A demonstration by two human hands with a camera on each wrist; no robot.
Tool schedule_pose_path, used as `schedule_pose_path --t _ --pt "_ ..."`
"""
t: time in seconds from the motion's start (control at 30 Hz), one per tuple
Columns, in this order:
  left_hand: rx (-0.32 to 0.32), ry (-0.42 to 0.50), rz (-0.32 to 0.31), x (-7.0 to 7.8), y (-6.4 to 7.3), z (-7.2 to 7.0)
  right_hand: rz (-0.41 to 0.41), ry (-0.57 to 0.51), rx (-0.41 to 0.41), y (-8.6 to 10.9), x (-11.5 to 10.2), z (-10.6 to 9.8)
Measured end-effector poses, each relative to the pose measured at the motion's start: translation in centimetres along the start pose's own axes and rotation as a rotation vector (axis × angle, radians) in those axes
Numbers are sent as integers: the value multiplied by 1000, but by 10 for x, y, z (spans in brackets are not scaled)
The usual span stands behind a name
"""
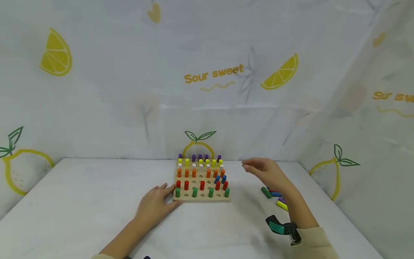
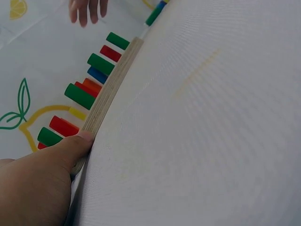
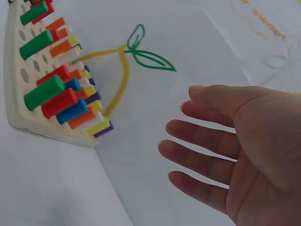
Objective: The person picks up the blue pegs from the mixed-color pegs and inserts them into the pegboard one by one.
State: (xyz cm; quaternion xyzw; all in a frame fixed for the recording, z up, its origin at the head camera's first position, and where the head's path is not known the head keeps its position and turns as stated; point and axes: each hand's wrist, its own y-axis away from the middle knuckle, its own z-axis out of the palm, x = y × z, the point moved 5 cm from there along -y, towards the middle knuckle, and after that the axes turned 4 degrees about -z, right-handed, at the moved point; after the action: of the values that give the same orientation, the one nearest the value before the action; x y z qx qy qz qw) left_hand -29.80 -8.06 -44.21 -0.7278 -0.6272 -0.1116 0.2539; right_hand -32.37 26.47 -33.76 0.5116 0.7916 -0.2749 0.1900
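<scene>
A wooden pegboard [image 1: 203, 200] stands on the table with rows of coloured pegs upright in its holes. Green pegs [image 1: 194, 192] line its front row, with red, blue, orange, white, yellow and purple ones behind. Two blue pegs [image 1: 224, 178] stand at the right side; several holes [image 3: 24, 75] show bare. My left hand [image 1: 155, 207] holds the board's front left corner, thumb at the front edge and fingers along the left side. To the right of the board my right hand [image 1: 266, 174] hovers in the air, fingers loosely bent, holding nothing.
Loose pegs lie on the table at the right, partly behind my right forearm: a green peg [image 1: 266, 192], a blue peg [image 1: 276, 194] and a yellow peg [image 1: 282, 205] among them. A lemon-printed cloth [image 1: 129, 90] hangs behind the white table [image 1: 97, 194].
</scene>
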Motion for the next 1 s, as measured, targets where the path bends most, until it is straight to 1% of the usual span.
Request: schedule_pose_path --t 0.1,0.27,0.43,0.5,0.6,0.73,0.9,1.0 --pt "5 -1 3 -1 0 0 -28 42 37 7 0 -19" --pt "-5 -4 -6 -2 0 0 -30 90 69 19 6 -43" --pt "-25 -12 -21 -2 0 0 -20 153 99 26 19 -58" --pt "-25 -13 -18 -2 0 0 -2 178 104 29 26 -61" --pt "-18 -10 -11 -2 -1 -1 36 199 76 32 36 -60" --pt "-9 -10 -3 -3 -1 -1 79 199 17 33 51 -54" --pt "-20 -8 -3 -3 -1 0 159 197 -66 37 71 -46" --pt "-27 -16 -7 -3 -1 0 189 201 -114 41 81 -42"
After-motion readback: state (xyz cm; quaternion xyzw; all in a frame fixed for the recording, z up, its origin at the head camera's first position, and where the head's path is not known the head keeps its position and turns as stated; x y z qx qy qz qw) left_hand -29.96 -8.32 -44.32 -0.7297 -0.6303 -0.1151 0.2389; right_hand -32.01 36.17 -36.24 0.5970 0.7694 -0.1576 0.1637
